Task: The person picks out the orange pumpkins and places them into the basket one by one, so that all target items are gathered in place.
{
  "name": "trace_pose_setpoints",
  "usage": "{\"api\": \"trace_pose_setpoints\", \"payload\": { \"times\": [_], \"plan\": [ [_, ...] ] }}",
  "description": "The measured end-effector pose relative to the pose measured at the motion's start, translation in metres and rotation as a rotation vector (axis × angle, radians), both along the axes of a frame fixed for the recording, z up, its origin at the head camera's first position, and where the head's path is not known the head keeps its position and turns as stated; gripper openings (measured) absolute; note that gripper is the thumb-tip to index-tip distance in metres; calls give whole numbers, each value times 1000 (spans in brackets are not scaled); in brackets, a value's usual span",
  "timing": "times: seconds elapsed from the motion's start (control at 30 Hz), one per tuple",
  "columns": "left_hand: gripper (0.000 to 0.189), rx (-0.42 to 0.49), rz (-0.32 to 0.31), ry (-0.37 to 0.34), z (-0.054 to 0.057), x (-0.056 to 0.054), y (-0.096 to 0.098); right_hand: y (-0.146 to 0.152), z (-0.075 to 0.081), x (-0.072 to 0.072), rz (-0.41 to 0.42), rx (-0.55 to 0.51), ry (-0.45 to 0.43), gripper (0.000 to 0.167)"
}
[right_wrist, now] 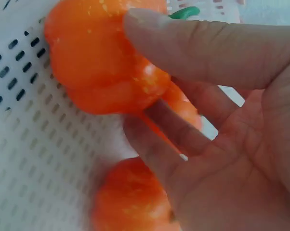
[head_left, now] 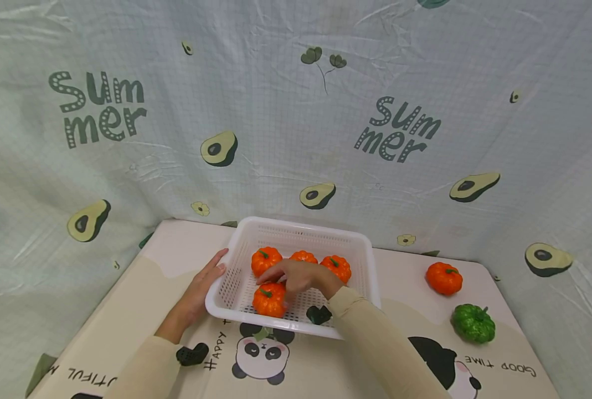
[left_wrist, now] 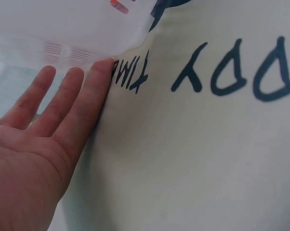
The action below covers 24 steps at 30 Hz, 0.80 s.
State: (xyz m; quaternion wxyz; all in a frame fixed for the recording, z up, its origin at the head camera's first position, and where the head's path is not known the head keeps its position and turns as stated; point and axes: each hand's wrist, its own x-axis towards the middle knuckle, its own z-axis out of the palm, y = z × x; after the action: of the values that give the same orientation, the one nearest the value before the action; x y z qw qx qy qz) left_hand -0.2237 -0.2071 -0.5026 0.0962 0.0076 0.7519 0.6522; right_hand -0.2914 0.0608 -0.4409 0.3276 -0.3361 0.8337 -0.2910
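Note:
A white perforated plastic basket (head_left: pixel 296 328) holds several small orange toy pumpkins with green stems. My right hand (head_left: pixel 299 275) reaches into it and grips the near-left pumpkin (head_left: pixel 268 301). In the right wrist view the thumb presses one side of that pumpkin (right_wrist: pixel 101 57), with fingers curled at its underside. Another pumpkin (right_wrist: pixel 133 197) lies below the hand there. My left hand (head_left: pixel 198 291) rests against the basket's left side, its fingers extended. The left wrist view has those fingertips right at the basket wall (left_wrist: pixel 72 29).
Outside the basket on the right lie an orange pumpkin (head_left: pixel 444 278) and, nearer, a green pumpkin (head_left: pixel 473 323). The panda-print tablecloth (head_left: pixel 176 249) covers the table. A printed curtain (head_left: pixel 276 111) hangs behind and along both sides.

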Motion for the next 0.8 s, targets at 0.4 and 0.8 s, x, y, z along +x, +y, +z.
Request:
{"api": "trace_pose_setpoints", "payload": {
  "times": [0.4, 0.8],
  "plan": [
    [59, 8, -6, 4, 0, 0, 0, 25, 25, 0, -110, -170, -8, 48],
    [59, 28, -13, -7, 0, 0, 1, 72, 46, -5, -374, -309, 15, 32]
  ]
}}
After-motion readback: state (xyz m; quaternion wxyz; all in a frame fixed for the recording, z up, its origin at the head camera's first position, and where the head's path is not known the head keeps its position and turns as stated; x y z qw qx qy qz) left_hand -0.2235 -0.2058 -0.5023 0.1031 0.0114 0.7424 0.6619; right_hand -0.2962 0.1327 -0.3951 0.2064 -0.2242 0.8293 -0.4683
